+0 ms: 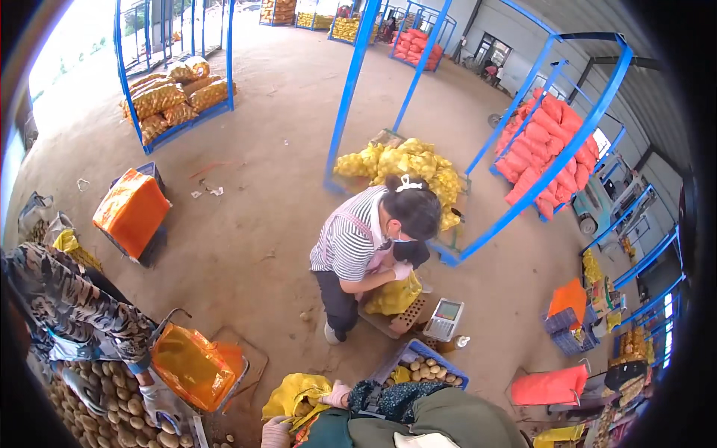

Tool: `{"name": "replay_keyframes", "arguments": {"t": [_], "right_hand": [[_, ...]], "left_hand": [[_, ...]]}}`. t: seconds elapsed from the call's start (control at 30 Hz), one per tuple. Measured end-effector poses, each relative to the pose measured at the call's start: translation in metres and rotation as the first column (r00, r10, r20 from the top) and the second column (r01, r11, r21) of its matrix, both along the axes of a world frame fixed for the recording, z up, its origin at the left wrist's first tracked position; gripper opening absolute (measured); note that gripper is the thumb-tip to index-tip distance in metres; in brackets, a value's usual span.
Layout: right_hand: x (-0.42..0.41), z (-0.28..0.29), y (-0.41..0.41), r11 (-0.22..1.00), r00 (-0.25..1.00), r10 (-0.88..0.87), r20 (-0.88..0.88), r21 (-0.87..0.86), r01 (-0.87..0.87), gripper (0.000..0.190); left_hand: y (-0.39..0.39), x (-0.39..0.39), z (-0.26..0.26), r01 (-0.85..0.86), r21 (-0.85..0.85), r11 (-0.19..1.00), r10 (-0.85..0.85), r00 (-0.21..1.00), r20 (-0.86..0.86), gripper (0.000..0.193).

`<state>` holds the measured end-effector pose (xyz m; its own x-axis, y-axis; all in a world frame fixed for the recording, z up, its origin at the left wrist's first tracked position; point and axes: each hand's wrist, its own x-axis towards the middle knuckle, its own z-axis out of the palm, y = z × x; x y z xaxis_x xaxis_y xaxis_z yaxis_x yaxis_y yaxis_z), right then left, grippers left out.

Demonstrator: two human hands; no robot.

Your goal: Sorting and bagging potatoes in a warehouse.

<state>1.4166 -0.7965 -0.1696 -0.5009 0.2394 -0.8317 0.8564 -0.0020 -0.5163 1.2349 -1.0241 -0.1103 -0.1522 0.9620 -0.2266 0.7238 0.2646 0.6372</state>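
A yellow mesh bag [295,390] is before me at the bottom of the head view, with some potatoes visible inside it. My right hand [338,395], in a pale glove below a dark patterned sleeve, grips one side of the bag's mouth. On the opposite side, my gloved left hand [276,432] holds the edge near the picture's bottom. Close beyond my right arm stands a blue plastic crate [456,376] holding potatoes [428,370] and a piece of yellow mesh.
A co-worker [350,241] bends over a filled yellow bag [395,294] beside a digital scale display [444,319]. At left, another person's gloved hands [159,400] touch a potato heap [112,397] near an orange-lined frame [193,367]. Blue metal racks [350,84] hold stacked sacks.
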Motion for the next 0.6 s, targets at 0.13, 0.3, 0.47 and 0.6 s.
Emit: {"name": "replay_keyframes", "arguments": {"t": [0.13,0.3,0.47,0.6], "right_hand": [[-0.008,-0.032,-0.001,0.994,0.978,0.08,0.191,-0.083,-0.065,0.084],[0.004,-0.061,-0.039,0.936,0.959,0.191,0.208,0.254,-0.242,0.06],[0.021,-0.061,-0.079,0.881,0.95,0.141,0.278,0.403,-0.248,0.04],[0.016,-0.056,-0.076,0.867,0.955,0.065,0.291,0.457,-0.198,0.029]], "left_hand": [[0.011,-0.013,-0.033,-0.011,-0.091,0.996,0.032,0.972,0.232,0.051],[0.013,-0.039,-0.039,0.306,0.163,0.938,-0.314,0.949,0.028,0.029],[0.007,-0.04,-0.022,0.111,-0.053,0.992,-0.082,0.916,0.393,0.03],[0.021,-0.025,-0.003,-0.003,-0.451,0.892,0.271,0.803,0.53,0.025]]}}
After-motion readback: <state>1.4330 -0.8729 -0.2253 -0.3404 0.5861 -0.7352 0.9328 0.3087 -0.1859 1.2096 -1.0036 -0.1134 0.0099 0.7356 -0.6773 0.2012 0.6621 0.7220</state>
